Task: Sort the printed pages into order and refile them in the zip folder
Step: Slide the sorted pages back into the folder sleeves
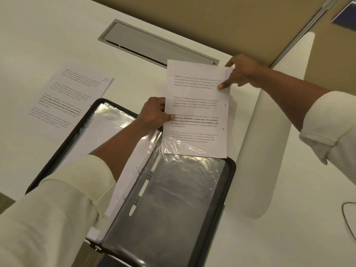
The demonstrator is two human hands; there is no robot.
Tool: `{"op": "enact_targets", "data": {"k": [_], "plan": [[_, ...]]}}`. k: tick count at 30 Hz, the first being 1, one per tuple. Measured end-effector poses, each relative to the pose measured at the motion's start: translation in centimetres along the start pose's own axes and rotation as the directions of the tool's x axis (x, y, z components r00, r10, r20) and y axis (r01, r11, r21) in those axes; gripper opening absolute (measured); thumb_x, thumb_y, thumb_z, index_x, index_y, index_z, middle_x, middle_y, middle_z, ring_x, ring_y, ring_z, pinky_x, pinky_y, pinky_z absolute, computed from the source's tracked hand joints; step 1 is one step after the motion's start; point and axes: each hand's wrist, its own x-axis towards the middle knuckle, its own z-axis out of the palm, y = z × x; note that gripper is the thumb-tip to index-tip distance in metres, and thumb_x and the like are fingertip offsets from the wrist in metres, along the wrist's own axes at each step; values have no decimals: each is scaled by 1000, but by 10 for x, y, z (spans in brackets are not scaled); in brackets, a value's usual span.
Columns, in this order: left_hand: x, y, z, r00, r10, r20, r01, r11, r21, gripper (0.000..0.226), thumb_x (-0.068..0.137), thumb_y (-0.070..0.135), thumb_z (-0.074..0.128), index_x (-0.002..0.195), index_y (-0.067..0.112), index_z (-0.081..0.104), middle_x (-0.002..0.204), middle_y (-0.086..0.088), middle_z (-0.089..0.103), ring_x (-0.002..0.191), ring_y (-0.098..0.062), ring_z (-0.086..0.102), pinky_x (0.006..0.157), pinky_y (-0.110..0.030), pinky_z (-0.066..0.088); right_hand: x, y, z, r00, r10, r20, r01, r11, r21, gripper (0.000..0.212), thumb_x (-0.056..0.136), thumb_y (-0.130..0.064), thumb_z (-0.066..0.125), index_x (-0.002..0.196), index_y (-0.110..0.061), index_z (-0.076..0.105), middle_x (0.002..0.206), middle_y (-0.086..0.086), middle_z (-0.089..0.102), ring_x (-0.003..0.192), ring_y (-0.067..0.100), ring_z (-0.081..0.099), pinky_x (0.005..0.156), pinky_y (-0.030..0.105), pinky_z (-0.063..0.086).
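Now the white printed page with four blocks of text is in the middle of the view, held with both hands above the open black zip folder. The left hand pinches the page's left edge, thumb on the printed face. The right hand, at about one o'clock, grips the top right corner with one fingertip pressed on the paper. I think this two-point hold keeps the thin sheet flat and straight, so that it does not bend while it goes in.

The lower part of the page lies under the crinkled clear plastic sleeve on the folder's right half, at about six o'clock. So the step in hand seems to be sliding this page down into the sleeve, and most of the sheet is not yet inside. A handwritten number stands near the top right corner, but I cannot read it surely.

At about ten o'clock a second white printed page, marked "10" in its corner, lies flat on the white table, just beside the folder's left half. Probably it waits there for its turn. At twelve o'clock there is a grey metal cable hatch set in the table.
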Motion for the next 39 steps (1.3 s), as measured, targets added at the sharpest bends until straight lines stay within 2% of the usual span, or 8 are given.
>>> {"op": "enact_targets", "data": {"k": [5, 7, 12, 18, 22, 27, 32, 39], "plan": [[-1, -5, -1, 1000, 3, 2, -3, 998, -64, 43, 83, -12, 80, 117, 13, 76, 108, -2, 81, 99, -20, 78, 89, -47, 64, -25, 5, 12, 979, 201, 20, -198, 941, 274, 64, 69, -3, 96, 119, -2, 56, 107, 18, 68, 87, 32, 68, 87, 50, 63], [-1, -4, -3, 1000, 13, 17, -12, 998, -64, 42, 82, -12, 80, 114, 16, 76, 106, -1, 81, 97, -18, 79, 89, -44, 65, -36, 4, 21, 960, 275, 49, -278, 919, 279, 61, 67, -1, 97, 116, 0, 62, 106, 16, 72, 81, 31, 72, 86, 49, 64], [0, -3, -8, 996, 34, 84, -29, 998, -56, 44, 82, -10, 81, 122, 8, 75, 110, -6, 80, 101, -25, 78, 90, -51, 64, -63, 6, 46, 885, 435, 165, -465, 836, 292, 31, 78, 11, 85, 98, -2, 66, 99, 13, 74, 94, 33, 73, 74, 46, 65], [6, -1, -10, 994, 32, 106, -25, 997, -69, 39, 85, -8, 80, 120, 6, 74, 109, -6, 80, 99, -24, 78, 88, -51, 64, -83, 16, 73, 780, 579, 238, -625, 698, 350, 14, 94, 16, 65, 89, 4, 62, 68, 15, 72, 70, 24, 67, 57, 40, 60], [10, 0, -12, 990, 65, 127, -57, 997, -60, 39, 85, -10, 79, 120, 7, 75, 109, -5, 80, 99, -22, 78, 88, -48, 65, -95, 24, 94, 756, 610, 239, -647, 637, 420, 16, 94, 19, 62, 97, 4, 60, 88, 19, 68, 73, 27, 66, 53, 40, 61], [12, 2, -11, 983, 94, 160, -90, 995, -31, 40, 86, -8, 79, 122, 9, 74, 112, -3, 80, 102, -21, 78, 89, -43, 65, -105, 32, 119, 776, 628, 60, -563, 645, 517, 26, 81, 20, 77, 102, 8, 66, 98, 27, 71, 84, 37, 75, 69, 48, 66], [15, 3, -12, 982, 96, 162, -95, 995, -10, 40, 87, -7, 78, 123, 9, 74, 113, -3, 79, 102, -20, 77, 89, -42, 64, -111, 35, 128, 754, 655, 53, -565, 605, 561, 25, 86, 13, 78, 108, 6, 68, 101, 27, 74, 62, 27, 70, 48, 35, 62], [17, 2, -11, 987, 94, 132, -87, 994, -64, 42, 87, -8, 78, 123, 13, 74, 110, 1, 79, 99, -15, 77, 85, -35, 64, -114, 39, 127, 752, 655, 80, -549, 553, 627, 31, 84, 14, 78, 113, 8, 68, 100, 25, 74, 68, 28, 71, 71, 45, 67]]}}
